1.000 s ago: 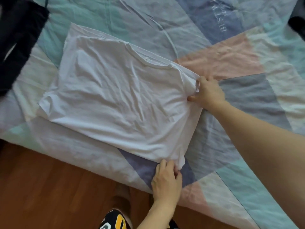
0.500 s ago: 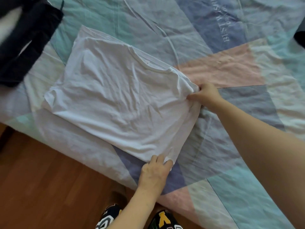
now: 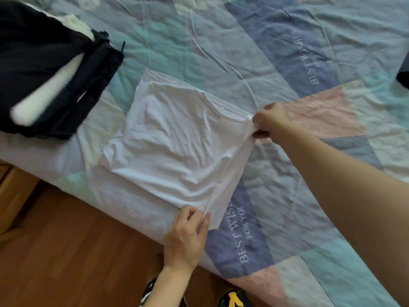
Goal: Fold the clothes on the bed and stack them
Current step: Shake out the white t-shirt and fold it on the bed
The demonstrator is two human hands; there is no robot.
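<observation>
While both our hands pinch its right-hand edge, the white t-shirt point(image 3: 177, 151) lies half-folded near the edge of the bed point(image 3: 287, 196).

Our left hand point(image 3: 188, 235) grips the near corner between thumb and fingers, and our right hand point(image 3: 269, 120) grips the far corner by the collar; the raised edge runs taut between them, straight away from us. The rest of the shirt spreads flat to the left of that line, so we judge the coming fold carries the edge leftward over the body. The left hand sits nearer us. A dark folded stack point(image 3: 55, 80), with something white in it, waits further left on the bed.
</observation>
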